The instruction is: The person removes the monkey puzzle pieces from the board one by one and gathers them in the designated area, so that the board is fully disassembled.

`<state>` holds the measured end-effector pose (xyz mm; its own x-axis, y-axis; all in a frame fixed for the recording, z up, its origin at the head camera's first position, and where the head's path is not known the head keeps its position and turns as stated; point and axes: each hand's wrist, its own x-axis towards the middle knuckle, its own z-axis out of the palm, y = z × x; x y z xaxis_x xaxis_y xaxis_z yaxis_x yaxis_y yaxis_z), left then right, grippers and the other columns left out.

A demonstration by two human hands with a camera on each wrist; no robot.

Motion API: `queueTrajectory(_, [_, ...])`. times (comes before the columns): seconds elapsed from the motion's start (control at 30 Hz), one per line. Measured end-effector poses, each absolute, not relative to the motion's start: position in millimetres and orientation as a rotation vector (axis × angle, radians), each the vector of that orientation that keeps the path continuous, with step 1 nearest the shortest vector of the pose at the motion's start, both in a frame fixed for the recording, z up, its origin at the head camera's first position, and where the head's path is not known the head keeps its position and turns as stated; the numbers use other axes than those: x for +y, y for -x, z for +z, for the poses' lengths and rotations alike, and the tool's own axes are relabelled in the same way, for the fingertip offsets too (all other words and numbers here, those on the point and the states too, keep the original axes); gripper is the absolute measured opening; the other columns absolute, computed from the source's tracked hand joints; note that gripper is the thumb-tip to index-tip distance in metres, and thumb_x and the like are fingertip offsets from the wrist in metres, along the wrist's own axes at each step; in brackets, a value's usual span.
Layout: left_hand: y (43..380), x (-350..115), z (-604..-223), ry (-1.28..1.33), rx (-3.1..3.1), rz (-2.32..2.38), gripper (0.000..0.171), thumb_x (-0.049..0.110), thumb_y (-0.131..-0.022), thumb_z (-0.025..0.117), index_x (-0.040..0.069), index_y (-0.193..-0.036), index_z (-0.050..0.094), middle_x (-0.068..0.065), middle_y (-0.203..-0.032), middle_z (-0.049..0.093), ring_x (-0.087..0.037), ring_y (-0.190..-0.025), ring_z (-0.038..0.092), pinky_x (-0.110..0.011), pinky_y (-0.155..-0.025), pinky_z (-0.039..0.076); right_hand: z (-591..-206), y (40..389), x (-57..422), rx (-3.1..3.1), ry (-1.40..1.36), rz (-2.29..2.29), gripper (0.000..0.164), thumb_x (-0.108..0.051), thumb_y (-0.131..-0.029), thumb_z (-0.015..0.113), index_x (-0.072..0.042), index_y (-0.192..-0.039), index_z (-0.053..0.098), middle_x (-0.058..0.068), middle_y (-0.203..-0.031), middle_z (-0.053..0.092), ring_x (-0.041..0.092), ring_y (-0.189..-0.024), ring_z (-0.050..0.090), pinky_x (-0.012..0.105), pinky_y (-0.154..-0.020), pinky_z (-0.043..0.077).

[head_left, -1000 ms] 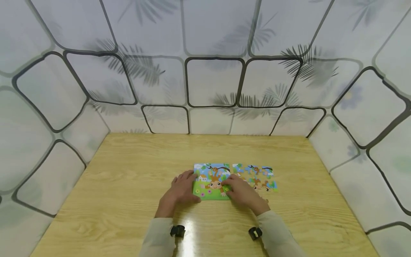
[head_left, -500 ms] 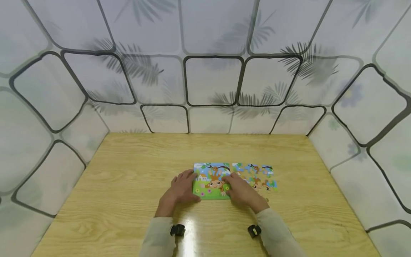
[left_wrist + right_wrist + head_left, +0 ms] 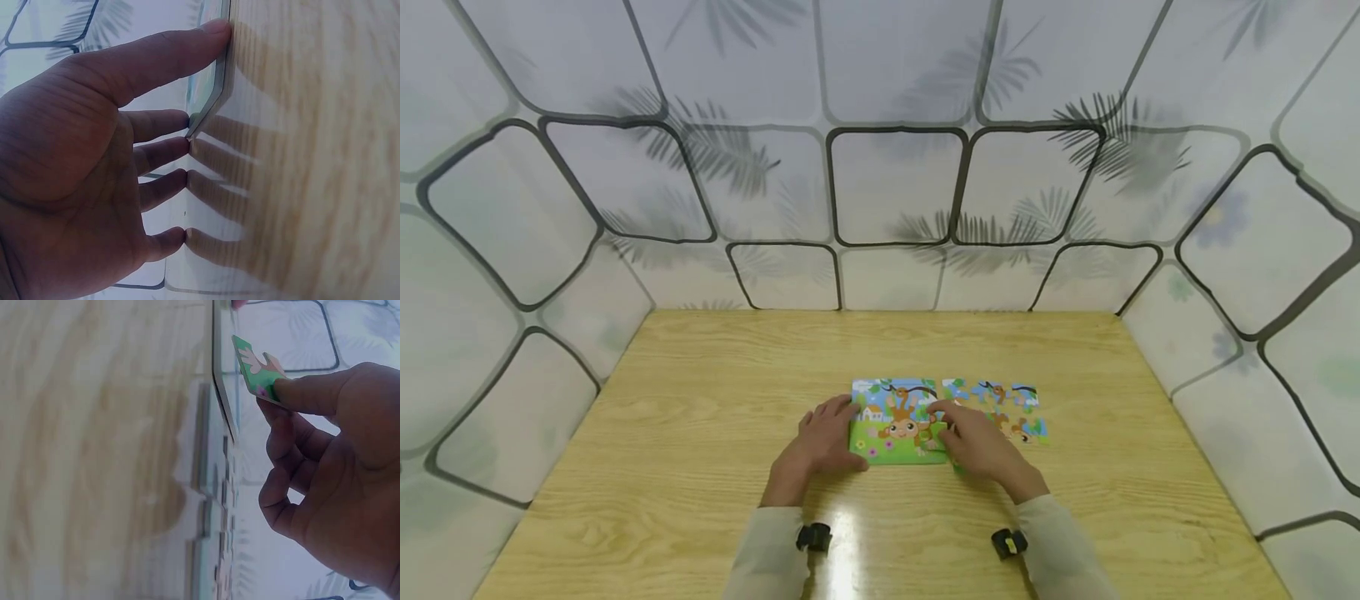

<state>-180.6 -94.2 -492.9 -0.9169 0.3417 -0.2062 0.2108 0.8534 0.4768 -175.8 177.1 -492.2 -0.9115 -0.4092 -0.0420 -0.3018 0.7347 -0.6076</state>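
A flat puzzle board with a monkey picture lies on the table. My left hand rests at its left edge, fingers nearly straight. In the left wrist view, the thumb touches the board's edge and the fingertips press down on the tabletop near its corner. My right hand hovers over the board's right side. Between thumb and index finger it pinches a green puzzle piece bearing a pale hand print, held tilted and off the board. The other right fingers are curled.
Several loose puzzle pieces lie right of the board, partly covered by my right hand. The wood-grain table meets patterned fabric walls at the back and sides. Both wrists wear black bands.
My right hand has shifted slightly right and lifted, with the green puzzle piece now showing in its pinch. The left hand stays at the board's left edge.
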Motion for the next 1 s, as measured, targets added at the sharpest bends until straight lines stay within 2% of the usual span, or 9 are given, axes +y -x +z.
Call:
queueTrajectory(0.13, [180.0, -94.6, -493.6, -0.419, 2.745, 0.651, 0.092, 0.037, -0.071, 0.084, 0.010, -0.147, 0.040, -0.012, -0.155, 0.031, -0.039, -0.142, 0.028, -0.063, -0.113, 0.021, -489.3, 173.5, 188.3, 2.773, 0.537, -0.940, 0.036, -0.013, -0.099, 0.052, -0.016, -0.135, 0.054, 0.005, -0.101, 0.065, 0.007, -0.050, 0.048, 0.025, -0.052, 0.042])
queueTrajectory(0.27, [180.3, -95.3, -495.2, -0.438, 2.752, 0.641, 0.092, 0.037, -0.071, 0.084, 0.010, -0.147, 0.040, -0.012, -0.155, 0.032, -0.039, -0.142, 0.030, -0.063, -0.112, 0.022, -486.6, 170.1, 201.4, 2.826, 0.532, -0.943, 0.037, -0.009, -0.098, 0.051, -0.014, -0.134, 0.056, -0.002, -0.085, 0.062, 0.006, -0.058, 0.045, 0.024, -0.053, 0.038])
queueTrajectory(0.33, [180.1, -95.7, -495.4, -0.443, 2.751, 0.642, 0.091, 0.037, -0.071, 0.084, 0.011, -0.147, 0.040, -0.012, -0.155, 0.032, -0.038, -0.142, 0.030, -0.063, -0.112, 0.023, -485.6, 167.7, 208.8, 2.835, 0.526, -0.965, 0.037, -0.007, -0.098, 0.050, -0.012, -0.135, 0.056, -0.002, -0.081, 0.061, 0.007, -0.056, 0.044, 0.024, -0.051, 0.038])
queueTrajectory(0.43, [179.5, -96.3, -495.5, -0.444, 2.751, 0.639, 0.091, 0.037, -0.071, 0.084, 0.010, -0.147, 0.040, -0.012, -0.155, 0.032, -0.038, -0.142, 0.030, -0.063, -0.112, 0.023, -485.6, 163.7, 220.8, 2.846, 0.498, -0.985, 0.039, -0.007, -0.098, 0.052, -0.009, -0.136, 0.055, 0.000, -0.085, 0.061, 0.006, -0.058, 0.045, 0.024, -0.052, 0.039])
queueTrajectory(0.63, [179.7, -96.6, -495.5, -0.442, 2.756, 0.620, 0.091, 0.038, -0.071, 0.083, 0.011, -0.147, 0.040, -0.013, -0.154, 0.032, -0.039, -0.141, 0.031, -0.064, -0.111, 0.025, -488.9, 158.5, 246.6, 2.892, 0.373, -0.961, 0.039, -0.008, -0.098, 0.052, -0.012, -0.136, 0.054, 0.003, -0.093, 0.063, 0.008, -0.061, 0.045, 0.025, -0.054, 0.039])
queueTrajectory(0.8, [178.8, -96.4, -495.5, -0.431, 2.762, 0.632, 0.091, 0.038, -0.071, 0.084, 0.011, -0.147, 0.041, -0.013, -0.154, 0.033, -0.039, -0.140, 0.032, -0.064, -0.111, 0.025, -485.8, 150.8, 266.0, 2.877, 0.255, -0.951, 0.042, -0.007, -0.097, 0.049, -0.009, -0.138, 0.050, 0.004, -0.093, 0.062, 0.010, -0.061, 0.043, 0.027, -0.055, 0.037])
queueTrajectory(1.0, [178.2, -96.4, -496.4, -0.441, 2.763, 0.657, 0.091, 0.037, -0.071, 0.084, 0.011, -0.146, 0.041, -0.013, -0.154, 0.033, -0.040, -0.140, 0.031, -0.065, -0.111, 0.024, -488.8, 140.9, 286.5, 2.851, 0.149, -0.930, 0.037, -0.008, -0.097, 0.048, -0.009, -0.134, 0.054, 0.006, -0.094, 0.062, 0.012, -0.064, 0.045, 0.026, -0.052, 0.037])
